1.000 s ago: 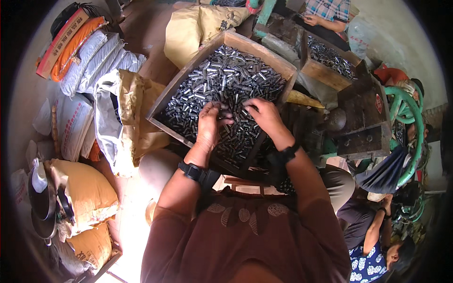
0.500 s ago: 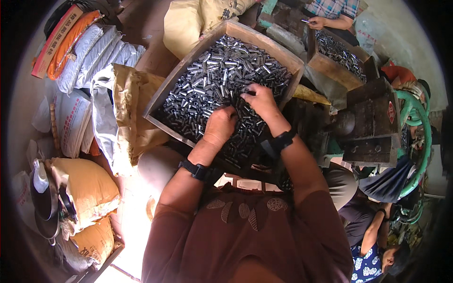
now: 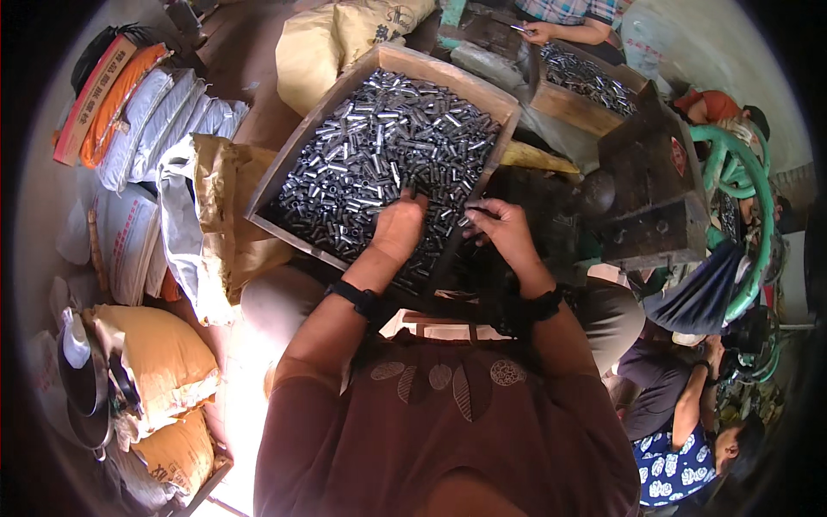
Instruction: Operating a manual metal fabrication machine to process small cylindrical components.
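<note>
A wooden box [image 3: 510, 96] in front of me is heaped with short metal tubes [image 3: 366, 155], dark and silvery. Over the near part of the heap is my left hand [image 3: 400, 227], fingers curled together with the tips down among the tubes. Whether a tube is in those fingers is hard to make out. My right hand [image 3: 508, 233] is at the box's right near edge, thumb and forefinger pinched on a small metal tube [image 3: 467, 221] with a shiny end. Both wrists carry a dark band.
Right of the box stands a dark machine [image 3: 646, 189] with a green handwheel [image 3: 756, 224]. Beyond it, a co-worker's hand [image 3: 541, 33] is over a second wooden box [image 3: 568, 108] of metal pieces. Sacks [image 3: 155, 345] line the left. Another person [image 3: 676, 465] sits at lower right.
My right hand has moved from over the heap toward me and right, to the box's edge, with a tube in its fingers. My left hand stays over the heap. The whole view has shifted slightly.
</note>
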A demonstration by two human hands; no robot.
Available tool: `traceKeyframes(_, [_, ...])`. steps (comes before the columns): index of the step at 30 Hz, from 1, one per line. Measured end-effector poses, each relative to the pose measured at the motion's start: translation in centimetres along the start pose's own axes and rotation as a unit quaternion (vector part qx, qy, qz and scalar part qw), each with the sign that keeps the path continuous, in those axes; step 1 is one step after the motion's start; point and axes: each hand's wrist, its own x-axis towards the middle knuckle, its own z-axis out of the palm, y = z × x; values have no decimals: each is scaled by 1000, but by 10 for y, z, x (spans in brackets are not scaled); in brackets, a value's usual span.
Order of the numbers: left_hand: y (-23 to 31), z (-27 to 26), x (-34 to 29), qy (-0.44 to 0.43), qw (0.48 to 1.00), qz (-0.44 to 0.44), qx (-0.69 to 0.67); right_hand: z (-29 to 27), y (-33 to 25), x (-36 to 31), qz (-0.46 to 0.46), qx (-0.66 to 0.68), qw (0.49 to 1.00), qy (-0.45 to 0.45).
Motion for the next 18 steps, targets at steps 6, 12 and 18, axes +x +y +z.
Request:
traceKeyframes(6, [8, -10, -11, 24, 999, -30, 22, -18, 8, -28, -2, 11, 1000, 20])
traceKeyframes(12, [45, -30, -25, 48, 934, -49, -351, -32, 11, -64, -52, 81, 993, 68])
traceKeyframes(18, [136, -43, -49, -148, 651, -206, -715, -53, 9, -108, -76, 114, 981, 135])
